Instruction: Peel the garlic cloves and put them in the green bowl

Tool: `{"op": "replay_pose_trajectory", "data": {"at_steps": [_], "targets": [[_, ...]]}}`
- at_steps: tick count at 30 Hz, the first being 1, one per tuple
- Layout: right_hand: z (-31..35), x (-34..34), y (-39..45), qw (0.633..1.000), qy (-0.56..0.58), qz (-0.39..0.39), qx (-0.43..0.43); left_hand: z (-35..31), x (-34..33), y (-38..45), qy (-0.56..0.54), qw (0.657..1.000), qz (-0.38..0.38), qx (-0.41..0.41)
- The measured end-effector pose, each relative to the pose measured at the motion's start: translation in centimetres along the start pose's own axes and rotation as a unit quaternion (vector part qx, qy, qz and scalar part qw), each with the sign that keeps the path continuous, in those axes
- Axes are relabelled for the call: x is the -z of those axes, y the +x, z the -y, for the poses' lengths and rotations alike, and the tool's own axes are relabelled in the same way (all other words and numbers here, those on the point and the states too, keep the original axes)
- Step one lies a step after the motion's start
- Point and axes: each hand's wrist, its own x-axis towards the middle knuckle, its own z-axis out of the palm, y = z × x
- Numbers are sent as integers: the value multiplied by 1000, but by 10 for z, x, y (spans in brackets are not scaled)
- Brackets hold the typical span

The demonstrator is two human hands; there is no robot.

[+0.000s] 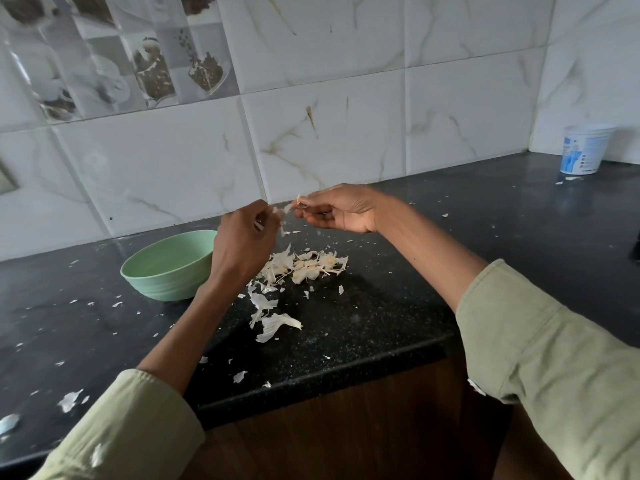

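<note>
Both hands are up above the counter (381,306), just right of and above the bowl (166,268). The right hand (341,211) pinches a clove (300,199) at its fingertips. The left hand (242,240) has its fingers curled, nipping a strip of skin (284,209) that stretches across to the clove. Below the hands, just right of the bowl, lies a heap of peel (304,266). A white tub (585,150) stands well off to the bowl's right, by the wall.

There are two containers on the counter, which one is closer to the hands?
The green bowl, right beside the left hand. The white tub with blue print stands far off in the back right corner.
</note>
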Motion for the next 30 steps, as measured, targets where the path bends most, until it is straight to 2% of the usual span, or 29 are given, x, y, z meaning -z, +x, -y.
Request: {"op": "replay_pose_trajectory", "data": {"at_steps": [9, 15, 20, 26, 30], "targets": [[4, 7, -1, 997, -80, 8, 7, 1, -4, -1, 63, 996, 54, -39], [1, 7, 0, 987, -151, -31, 43, -1, -7, 0, 100, 994, 37, -36], [-2, 6, 0, 961, -235, -83, 122, 5, -7, 1, 67, 994, 79, -44], [-4, 2, 4, 920, -330, -70, 200, 4, -8, 2, -2, 998, 51, -30], [-4, -5, 3, 893, -379, -59, 236, 2, -8, 2, -19, 997, 62, -41]]}}
